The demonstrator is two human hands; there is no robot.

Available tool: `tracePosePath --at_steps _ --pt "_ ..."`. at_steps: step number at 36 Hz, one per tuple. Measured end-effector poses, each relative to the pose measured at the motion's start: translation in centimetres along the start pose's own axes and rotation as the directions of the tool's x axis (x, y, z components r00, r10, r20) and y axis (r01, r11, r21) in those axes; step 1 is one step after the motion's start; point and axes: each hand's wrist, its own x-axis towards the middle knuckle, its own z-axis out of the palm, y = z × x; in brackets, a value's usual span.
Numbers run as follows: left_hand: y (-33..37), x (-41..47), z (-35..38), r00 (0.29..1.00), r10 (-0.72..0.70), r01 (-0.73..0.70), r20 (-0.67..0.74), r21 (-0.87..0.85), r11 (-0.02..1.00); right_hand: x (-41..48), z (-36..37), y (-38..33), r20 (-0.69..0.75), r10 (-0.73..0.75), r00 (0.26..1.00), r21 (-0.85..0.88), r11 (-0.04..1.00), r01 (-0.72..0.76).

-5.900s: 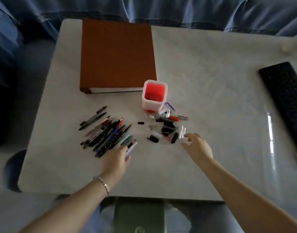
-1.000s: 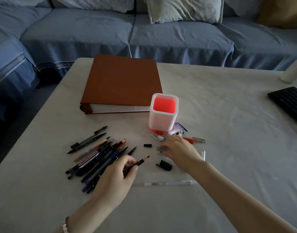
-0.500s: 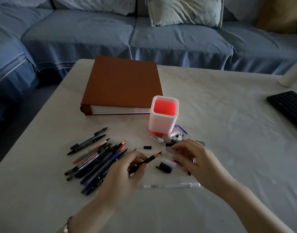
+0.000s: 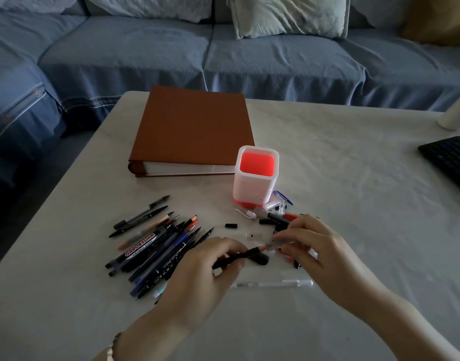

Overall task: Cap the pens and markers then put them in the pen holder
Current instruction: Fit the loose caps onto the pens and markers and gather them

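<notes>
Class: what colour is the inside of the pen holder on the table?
Bright red inside the pen holder, with white outer walls; the head view shows it.

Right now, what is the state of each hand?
Left hand: holds a black pen.
Right hand: pinches a clear cap at the pen's tip.

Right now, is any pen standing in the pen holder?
No, the pen holder shows only its bare red inside.

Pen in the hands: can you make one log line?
step: capping | left hand: grips black pen | right hand: pinches clear cap at tip | pen holder: empty
</notes>
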Motion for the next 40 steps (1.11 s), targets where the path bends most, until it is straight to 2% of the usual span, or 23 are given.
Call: tracePosePath --at_steps 5,8,12,14,16,18,21,23,26,30,40 --pt "0.2 0.3 0.7 0.997 0.067 -0.067 0.036 0.001 0.998 -0.4 0.5 0.1 0.078 -0.053 0.996 0.011 0.999 0.052" --pt "0.0 0.3 1.6 0.999 0.013 -0.011 0.032 -0.043 0.999 -0.9 0.8 1.1 0.096 -0.075 0.993 -0.044 0.996 0.08" --pt "-0.5 -0.2 3.2 0.989 -0.018 0.026 0.148 -0.055 0.998 -2.4 1.6 2.7 0.12 -0.156 0.98 -0.149 0.974 0.173" --pt "-1.3 -0.6 4.1 0.981 0.004 -0.002 0.192 -0.011 1.0 -3.5 2.6 3.4 0.116 -0.175 0.978 -0.236 0.951 0.199" --pt "-2.1 -1.0 4.9 0.977 0.063 -0.09 0.206 0.124 0.988 -4.5 3.9 4.2 0.061 -0.169 0.984 -0.294 0.939 0.18" --pt "-2.8 -1.3 5.1 0.977 0.129 -0.172 0.169 0.275 0.946 -5.4 5.2 5.0 -0.024 -0.169 0.985 -0.338 0.929 0.151" --pt "-3.7 -1.4 4.2 0.991 0.13 -0.128 0.018 0.356 0.926 -6.2 6.6 6.5 -0.154 -0.137 0.978 -0.412 0.909 0.062" --pt "-4.6 -1.5 3.0 0.993 0.096 -0.062 -0.062 0.414 0.908 -6.3 7.2 6.9 -0.156 -0.108 0.982 -0.425 0.905 0.032" --pt "-6.1 -1.8 1.2 0.992 0.015 0.053 -0.126 0.521 0.852 -5.8 7.9 6.6 -0.1 -0.149 0.984 -0.432 0.897 0.092" --pt "-7.3 -2.5 0.1 0.99 -0.071 0.132 -0.125 0.594 0.793 -4.9 8.4 6.7 -0.079 -0.134 0.988 -0.336 0.936 0.1" --pt "-7.1 -2.2 0.5 0.997 -0.049 0.073 -0.055 0.694 0.716 -5.0 8.3 6.8 -0.102 -0.093 0.99 -0.269 0.961 0.062"
